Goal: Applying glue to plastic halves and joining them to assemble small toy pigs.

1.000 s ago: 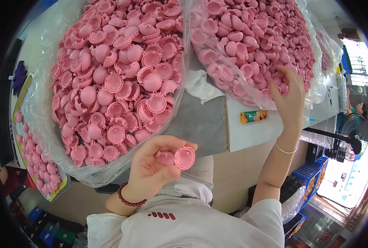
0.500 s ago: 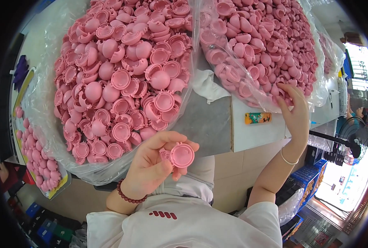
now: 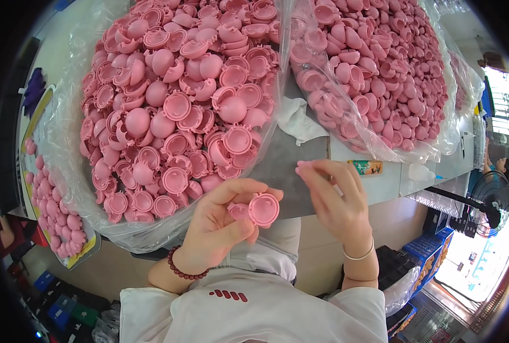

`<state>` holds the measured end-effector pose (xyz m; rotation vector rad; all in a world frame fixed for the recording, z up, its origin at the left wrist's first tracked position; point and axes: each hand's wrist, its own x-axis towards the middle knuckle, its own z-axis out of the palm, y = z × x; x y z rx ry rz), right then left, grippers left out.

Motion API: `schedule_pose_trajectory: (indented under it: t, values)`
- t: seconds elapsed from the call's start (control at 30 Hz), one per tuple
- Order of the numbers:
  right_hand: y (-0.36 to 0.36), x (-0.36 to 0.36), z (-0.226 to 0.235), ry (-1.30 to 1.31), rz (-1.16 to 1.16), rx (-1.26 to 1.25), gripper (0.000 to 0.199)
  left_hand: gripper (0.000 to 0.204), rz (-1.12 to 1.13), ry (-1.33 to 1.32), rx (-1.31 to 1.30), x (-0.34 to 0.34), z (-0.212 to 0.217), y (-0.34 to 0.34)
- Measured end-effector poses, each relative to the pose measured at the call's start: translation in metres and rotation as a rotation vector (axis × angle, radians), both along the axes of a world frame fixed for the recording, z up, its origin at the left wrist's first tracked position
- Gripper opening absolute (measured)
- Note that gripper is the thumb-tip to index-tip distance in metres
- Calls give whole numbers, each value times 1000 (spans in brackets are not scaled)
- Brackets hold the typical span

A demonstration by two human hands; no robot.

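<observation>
My left hand (image 3: 217,228) gripped a pink shell (image 3: 264,209).
At its three o'clock, my right hand (image 3: 343,212) drew its fingertips together; holding anything or not, I couldn't tell.

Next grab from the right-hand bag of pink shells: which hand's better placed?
Probably the right hand: it sits nearer that bag, on the same side. The left hand is farther off and holds a pink shell. I can't tell whether the right pinches something small.

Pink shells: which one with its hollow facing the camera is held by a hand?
The round pink shell in the left hand, right of another pink part there; other hollow-facing ones lie in the left heap and right heap.
</observation>
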<state>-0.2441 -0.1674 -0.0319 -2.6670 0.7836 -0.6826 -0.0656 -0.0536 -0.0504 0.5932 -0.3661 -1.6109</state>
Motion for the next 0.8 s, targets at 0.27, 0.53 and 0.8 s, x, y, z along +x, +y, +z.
schedule_pose_trajectory:
  t: [0.27,0.53,0.8]
  values:
    - [0,4,4,11,-75,153,37,40,37,-292,31,-6,9,-3]
    - [26,1,18,-400,34,518,40,41,123,-502,-103,-14,-3,-3]
    - [30,10,15,-369,78,564,36,32,73,-691,-144,-13,2,-2]
